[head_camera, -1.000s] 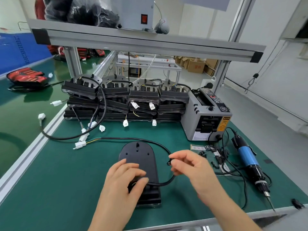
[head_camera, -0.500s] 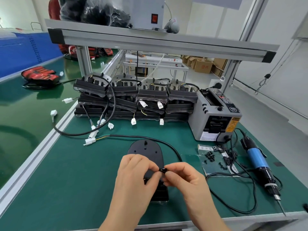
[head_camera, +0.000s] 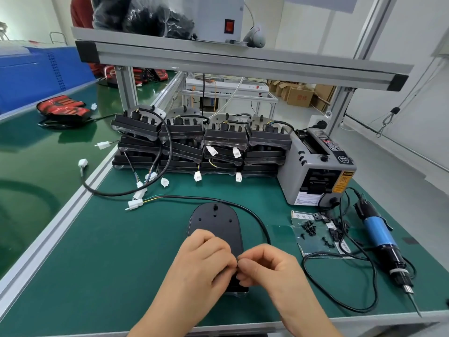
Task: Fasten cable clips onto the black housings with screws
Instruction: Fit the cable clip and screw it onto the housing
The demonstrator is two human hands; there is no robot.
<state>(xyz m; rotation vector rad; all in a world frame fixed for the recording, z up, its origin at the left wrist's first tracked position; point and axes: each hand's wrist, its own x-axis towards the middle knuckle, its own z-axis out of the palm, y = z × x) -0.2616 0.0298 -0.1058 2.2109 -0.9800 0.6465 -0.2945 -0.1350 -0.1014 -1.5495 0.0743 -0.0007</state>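
Note:
A black oval housing (head_camera: 215,222) lies flat on the green mat in front of me. Its black cable (head_camera: 252,212) arcs round the far side to a white connector (head_camera: 134,204). My left hand (head_camera: 201,261) and my right hand (head_camera: 267,268) meet over the near end of the housing, fingertips curled and pinched together where the cable enters. The small clip they pinch is hidden between the fingers. Loose black screws and clips (head_camera: 313,229) lie on a plastic bag to the right.
An electric screwdriver (head_camera: 381,242) with a blue grip lies at the right edge, its cord looping on the mat. A grey tape dispenser (head_camera: 315,173) stands behind it. Stacked black housings (head_camera: 201,144) with dangling connectors fill the back. A metal shelf frame (head_camera: 233,62) spans overhead.
My right hand moved left with the cable to meet my left hand over the housing's near end. Both hands now pinch closer together, and the camera tilted down slightly.

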